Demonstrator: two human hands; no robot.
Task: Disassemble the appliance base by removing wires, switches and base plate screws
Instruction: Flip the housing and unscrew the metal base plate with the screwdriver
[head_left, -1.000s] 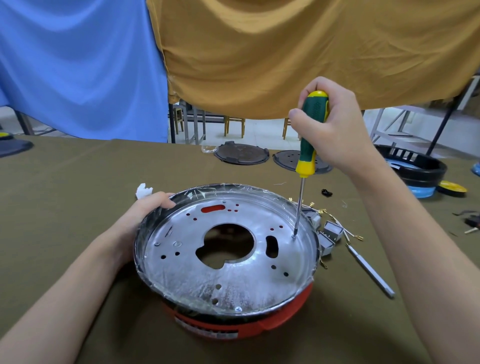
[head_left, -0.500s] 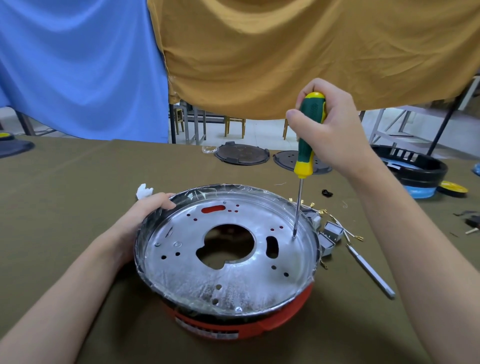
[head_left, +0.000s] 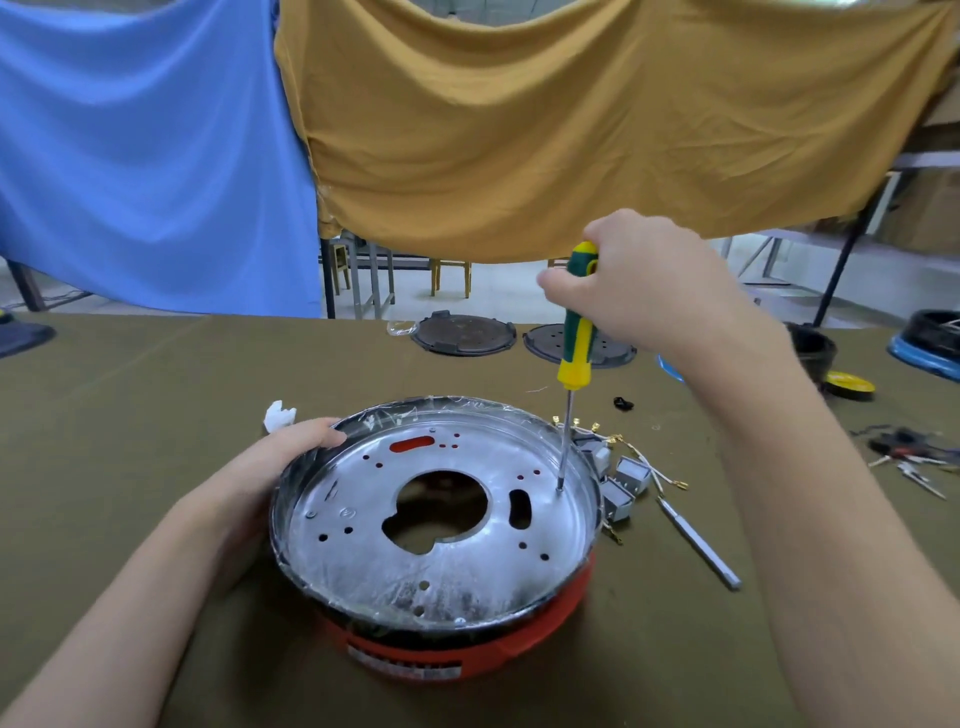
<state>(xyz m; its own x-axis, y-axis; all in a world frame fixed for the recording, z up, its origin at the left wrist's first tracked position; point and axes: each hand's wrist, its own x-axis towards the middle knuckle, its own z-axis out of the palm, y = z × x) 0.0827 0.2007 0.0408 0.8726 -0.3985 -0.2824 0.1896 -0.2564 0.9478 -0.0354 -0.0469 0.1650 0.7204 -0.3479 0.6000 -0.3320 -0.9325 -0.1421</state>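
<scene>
A round appliance base (head_left: 467, 649) with a red body sits on the table in front of me. Its silver metal base plate (head_left: 363, 561) faces up, with a large centre hole and several small holes. My left hand (head_left: 275, 462) grips the base's left rim. My right hand (head_left: 644, 280) holds a green and yellow screwdriver (head_left: 576, 338) upright. The screwdriver tip rests on the plate near its right edge, where a screw would sit. Removed small grey switches (head_left: 623, 483) and wires with gold terminals (head_left: 670, 480) lie just right of the base.
A grey metal bar (head_left: 698, 543) lies right of the base. Two dark round lids (head_left: 462, 332) sit at the far table edge. Black and blue appliance parts (head_left: 930, 338), a yellow disc (head_left: 849, 385) and loose clips (head_left: 914, 462) are at the right. A white scrap (head_left: 279, 414) lies behind my left hand.
My right hand has shifted its grip on the screwdriver handle, as in turning it. The tip stays on the same spot, and my left hand has not moved.
</scene>
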